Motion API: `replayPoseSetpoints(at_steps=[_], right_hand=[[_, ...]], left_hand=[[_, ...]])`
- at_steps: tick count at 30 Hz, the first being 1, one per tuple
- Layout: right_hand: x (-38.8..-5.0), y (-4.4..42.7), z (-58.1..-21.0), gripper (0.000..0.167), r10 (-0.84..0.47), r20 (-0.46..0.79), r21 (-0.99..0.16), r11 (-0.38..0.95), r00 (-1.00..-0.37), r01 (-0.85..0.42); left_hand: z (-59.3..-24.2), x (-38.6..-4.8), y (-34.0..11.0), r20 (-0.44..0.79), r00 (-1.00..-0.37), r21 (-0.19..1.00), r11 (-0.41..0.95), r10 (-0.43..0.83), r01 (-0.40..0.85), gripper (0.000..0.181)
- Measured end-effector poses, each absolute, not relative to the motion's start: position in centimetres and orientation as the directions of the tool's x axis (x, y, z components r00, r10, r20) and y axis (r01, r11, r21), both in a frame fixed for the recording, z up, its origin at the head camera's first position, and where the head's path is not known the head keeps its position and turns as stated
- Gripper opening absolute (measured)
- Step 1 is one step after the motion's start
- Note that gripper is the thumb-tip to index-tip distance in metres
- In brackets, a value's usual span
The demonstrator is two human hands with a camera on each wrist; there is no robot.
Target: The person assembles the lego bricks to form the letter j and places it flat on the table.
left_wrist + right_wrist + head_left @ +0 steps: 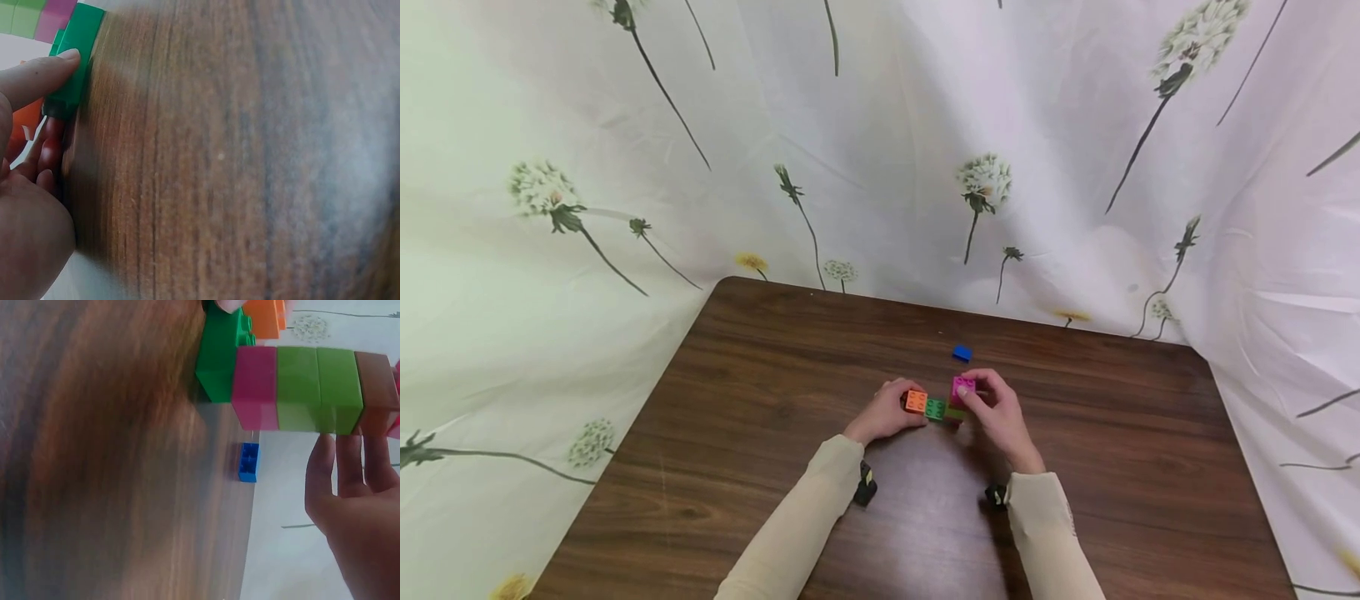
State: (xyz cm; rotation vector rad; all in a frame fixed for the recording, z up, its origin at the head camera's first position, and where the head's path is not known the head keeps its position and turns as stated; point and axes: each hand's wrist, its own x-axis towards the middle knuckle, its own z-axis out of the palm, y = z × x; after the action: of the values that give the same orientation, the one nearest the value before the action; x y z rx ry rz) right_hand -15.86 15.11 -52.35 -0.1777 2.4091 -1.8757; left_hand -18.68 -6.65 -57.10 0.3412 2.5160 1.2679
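Observation:
A long green brick (74, 69) lies on the table, and my left hand (891, 410) pinches it between thumb and fingers. On its left end stands an orange brick (916, 401). At its other end rises a stack: a dark pink brick (256, 387) at the bottom, two light green bricks (319, 390), then a brown-looking brick (377, 394). A bright pink brick (963, 387) tops the stack, partly covered by my right thumb. My right hand (1002, 417) grips the upper stack, with several fingers along its side in the right wrist view.
Behind the stack, a small blue brick (962, 353) lies apart on the dark wooden table (760, 358). A white cloth (880, 150) printed with dandelions hangs along the table's back and sides. Each wrist wears a small black device (865, 485).

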Motion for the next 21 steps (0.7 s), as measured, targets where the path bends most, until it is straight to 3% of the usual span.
replayPoseSetpoints(at_steps=[12, 21], right_hand=[[-14.7, 13.9, -49.7, 0.031, -0.133, 0.009, -0.976, 0.216, -0.991, -0.037], [-14.5, 13.7, -50.0, 0.032, -0.103, 0.000, -0.983, 0.183, -0.995, -0.019]], left_hand=[[-57.1, -18.6, -6.8, -0.168, -0.929, 0.803, 0.592, 0.330, 0.065, 0.042], [-56.8, -18.5, -6.7, -0.167, -0.926, 0.803, 0.591, 0.338, 0.071, 0.041]])
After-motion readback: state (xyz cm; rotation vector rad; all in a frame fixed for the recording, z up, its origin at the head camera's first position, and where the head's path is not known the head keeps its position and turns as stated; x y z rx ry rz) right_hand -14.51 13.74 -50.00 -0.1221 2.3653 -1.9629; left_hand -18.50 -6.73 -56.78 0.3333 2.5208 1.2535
